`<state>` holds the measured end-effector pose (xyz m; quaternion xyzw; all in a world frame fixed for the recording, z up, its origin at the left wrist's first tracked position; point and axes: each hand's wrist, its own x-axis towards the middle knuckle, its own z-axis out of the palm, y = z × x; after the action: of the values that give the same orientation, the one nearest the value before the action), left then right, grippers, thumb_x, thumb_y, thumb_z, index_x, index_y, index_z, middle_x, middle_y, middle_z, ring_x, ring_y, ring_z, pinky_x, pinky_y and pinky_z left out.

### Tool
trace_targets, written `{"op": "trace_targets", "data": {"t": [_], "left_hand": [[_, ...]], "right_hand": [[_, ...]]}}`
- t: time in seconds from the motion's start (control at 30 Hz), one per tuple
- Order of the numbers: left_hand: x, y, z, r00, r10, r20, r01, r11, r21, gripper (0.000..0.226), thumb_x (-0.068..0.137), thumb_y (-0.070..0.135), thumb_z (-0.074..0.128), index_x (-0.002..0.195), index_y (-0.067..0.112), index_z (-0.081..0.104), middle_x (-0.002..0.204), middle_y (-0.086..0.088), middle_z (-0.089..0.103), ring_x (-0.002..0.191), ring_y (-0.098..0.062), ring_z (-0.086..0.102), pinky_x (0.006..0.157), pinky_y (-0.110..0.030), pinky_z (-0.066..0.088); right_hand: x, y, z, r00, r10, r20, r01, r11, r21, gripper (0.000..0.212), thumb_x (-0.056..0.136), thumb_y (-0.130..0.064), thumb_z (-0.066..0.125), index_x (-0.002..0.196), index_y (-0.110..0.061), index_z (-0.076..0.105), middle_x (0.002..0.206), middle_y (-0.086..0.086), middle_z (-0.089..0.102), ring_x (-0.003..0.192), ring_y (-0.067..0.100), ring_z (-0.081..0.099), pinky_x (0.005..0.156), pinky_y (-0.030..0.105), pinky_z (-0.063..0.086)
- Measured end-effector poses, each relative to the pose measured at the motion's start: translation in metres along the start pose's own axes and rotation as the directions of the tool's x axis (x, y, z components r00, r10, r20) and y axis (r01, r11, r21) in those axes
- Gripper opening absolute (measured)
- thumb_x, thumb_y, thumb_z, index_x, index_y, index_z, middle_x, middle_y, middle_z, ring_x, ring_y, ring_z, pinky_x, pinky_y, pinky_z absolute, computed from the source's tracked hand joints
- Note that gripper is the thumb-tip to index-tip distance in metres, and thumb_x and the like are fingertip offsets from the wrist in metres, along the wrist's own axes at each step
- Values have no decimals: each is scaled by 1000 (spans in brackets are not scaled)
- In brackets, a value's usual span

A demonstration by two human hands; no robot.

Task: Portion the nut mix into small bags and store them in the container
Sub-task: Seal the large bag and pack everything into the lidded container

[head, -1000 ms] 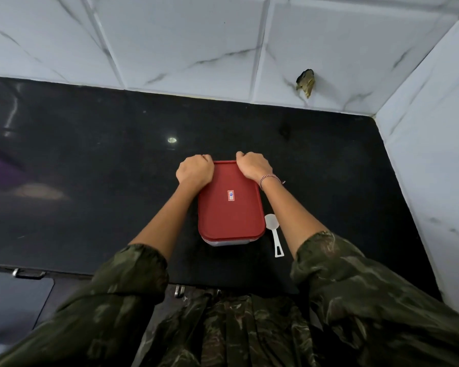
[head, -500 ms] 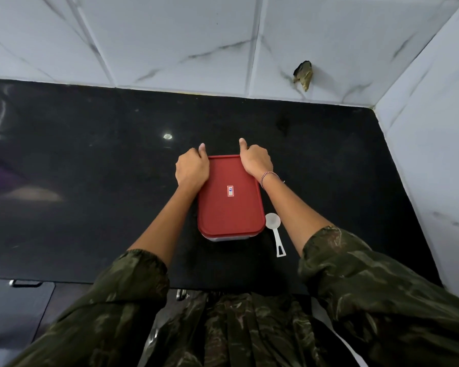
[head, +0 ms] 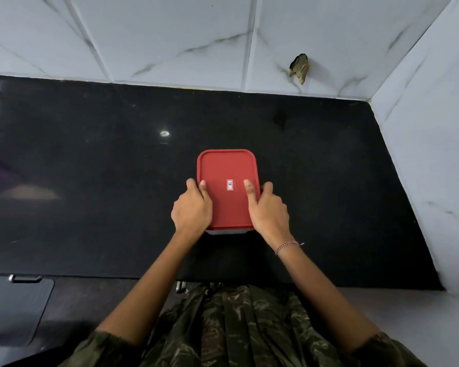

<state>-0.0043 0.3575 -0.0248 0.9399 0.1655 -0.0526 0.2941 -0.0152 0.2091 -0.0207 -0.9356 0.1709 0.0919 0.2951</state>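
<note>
- Head view: the container (head: 224, 231) sits on the black countertop (head: 90, 168), towards its front edge and well apart from the tiled wall (head: 170, 35) behind.
- Its red lid (head: 227, 165) is on and covers it fully; only a pale sliver of the base shows below the lid's near edge. A small label (head: 229, 185) sits at the lid's centre.
- The left hand (head: 192, 210) clasps the container's left side, thumb lying on the lid and fingers curled down over the edge.
- The right hand (head: 268, 210) mirrors it on the right side, thumb stretched across the lid towards the label, fingers wrapped over the rim. A thread bracelet (head: 286, 245) circles that wrist.
- Both hands are pressed onto the container, not spread free.
- No bags or nut mix show; whether any are inside cannot be told.
- Judged by its look, the container is stiff plastic, light even when filled, and smooth enough to slide on the polished countertop.
- The long sides, just under the lid's rim, look like the best hold; pressing the lid's corners would test the seal.
</note>
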Motion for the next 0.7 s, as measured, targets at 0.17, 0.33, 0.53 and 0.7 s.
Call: {"op": "trace_targets", "data": {"t": [0.17,0.33,0.53,0.7], "left_hand": [[1,0,2,999,39,-29,-40,998,-57,29,104,38,22,95,14,37,68,3,48,68,-23,50,65,-37,37],[5,0,3,998,61,-32,-64,994,-89,29,104,36,22,93,13,36,65,2,48,57,-13,46,61,-35,36],[28,11,5,996,92,0,-91,987,-131,30,104,36,23,92,13,37,67,2,49,58,-14,48,58,-33,38],[49,22,4,992,127,6,-125,983,-136,29,104,35,24,91,12,37,67,3,47,57,-11,45,48,-29,29]], "right_hand": [[5,3,7,999,45,7,-45,989,140,59,94,-62,17,105,-17,52,86,7,63,82,26,64,75,46,54],[11,3,8,999,-20,-33,25,984,175,49,99,-50,21,87,-17,54,74,1,59,72,20,62,73,43,54],[34,-2,3,999,-25,-43,33,982,188,48,101,-44,21,80,-16,53,71,-1,55,69,17,58,67,35,50],[52,-8,0,998,2,-57,10,976,219,48,101,-43,21,83,-15,56,76,0,58,71,16,58,65,32,49]]}}
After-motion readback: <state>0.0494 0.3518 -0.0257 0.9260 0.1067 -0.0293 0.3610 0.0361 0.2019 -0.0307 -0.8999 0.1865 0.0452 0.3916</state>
